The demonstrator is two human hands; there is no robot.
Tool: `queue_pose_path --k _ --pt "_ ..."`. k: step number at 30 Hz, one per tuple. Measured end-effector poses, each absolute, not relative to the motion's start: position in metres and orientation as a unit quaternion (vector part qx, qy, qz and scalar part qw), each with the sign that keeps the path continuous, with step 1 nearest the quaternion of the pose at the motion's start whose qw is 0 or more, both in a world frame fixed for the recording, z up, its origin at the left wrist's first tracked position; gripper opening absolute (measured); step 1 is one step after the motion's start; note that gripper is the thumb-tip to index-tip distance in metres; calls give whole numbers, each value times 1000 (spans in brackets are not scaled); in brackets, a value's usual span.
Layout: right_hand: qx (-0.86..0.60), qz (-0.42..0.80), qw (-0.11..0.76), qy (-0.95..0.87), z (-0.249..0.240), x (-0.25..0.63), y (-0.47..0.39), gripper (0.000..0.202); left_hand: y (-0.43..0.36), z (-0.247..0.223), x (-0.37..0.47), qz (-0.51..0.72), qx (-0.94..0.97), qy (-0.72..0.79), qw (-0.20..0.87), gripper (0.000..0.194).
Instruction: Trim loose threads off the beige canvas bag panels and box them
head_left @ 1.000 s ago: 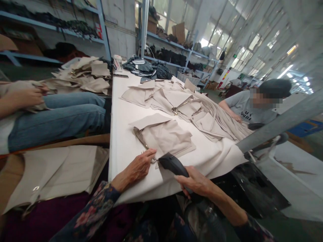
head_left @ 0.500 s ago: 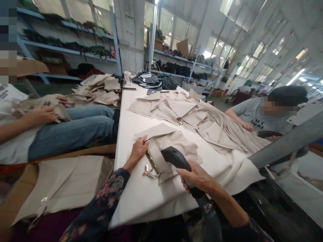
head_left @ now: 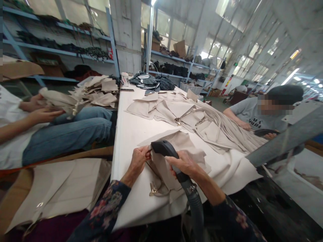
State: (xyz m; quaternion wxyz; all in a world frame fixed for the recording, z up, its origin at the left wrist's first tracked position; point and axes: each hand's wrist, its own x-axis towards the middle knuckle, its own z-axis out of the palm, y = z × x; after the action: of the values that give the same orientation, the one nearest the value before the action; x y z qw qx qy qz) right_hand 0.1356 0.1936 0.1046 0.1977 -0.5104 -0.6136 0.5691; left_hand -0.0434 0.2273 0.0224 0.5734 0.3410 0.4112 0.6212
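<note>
My right hand point(head_left: 183, 163) is wrapped round the handle of a black nozzle tool point(head_left: 163, 148), whose thick hose runs down toward my lap. The tool's head is beside the fingertips of my left hand point(head_left: 140, 160). Those fingers pinch the left edge of a beige bag piece point(head_left: 165, 168), which is lifted and folded on the white-covered table point(head_left: 133, 205). A gold metal clasp point(head_left: 152, 189) hangs at the piece's lower left. A flat beige panel lies partly behind the tool.
Beige pieces and long straps point(head_left: 227, 132) cover the table's far side. A person in jeans point(head_left: 73, 134) handles fabric at the left; another in grey point(head_left: 247, 112) is at the right. A grey pole point(head_left: 285, 134) slants at the right; a beige-filled box stands lower left.
The black tool has moved left and up to my left fingertips. The beige piece's left edge is raised, and its clasp sits lower. The person at the left has lifted their fabric.
</note>
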Motion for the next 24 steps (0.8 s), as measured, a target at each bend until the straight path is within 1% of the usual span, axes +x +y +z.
queue_pose_path --k 3,7,9,14,18,20,24 --pt "-514 546 224 -623 110 137 196 36 223 23 -41 626 328 380 597 29" --pt "-506 554 183 -635 111 142 183 34 222 22 -40 634 316 352 612 25" --pt "-505 556 177 -637 110 141 180 35 221 20 -39 630 315 348 618 23" --pt "-538 521 230 -621 115 136 203 35 216 17 -36 615 309 357 632 26" --pt "-532 539 253 -602 122 158 204 34 219 15 -38 622 294 356 632 29" --pt "-533 542 239 -604 122 170 191 35 221 13 -39 622 290 352 636 28" --pt "-528 555 181 -617 116 170 165 33 221 12 -39 619 294 347 641 27"
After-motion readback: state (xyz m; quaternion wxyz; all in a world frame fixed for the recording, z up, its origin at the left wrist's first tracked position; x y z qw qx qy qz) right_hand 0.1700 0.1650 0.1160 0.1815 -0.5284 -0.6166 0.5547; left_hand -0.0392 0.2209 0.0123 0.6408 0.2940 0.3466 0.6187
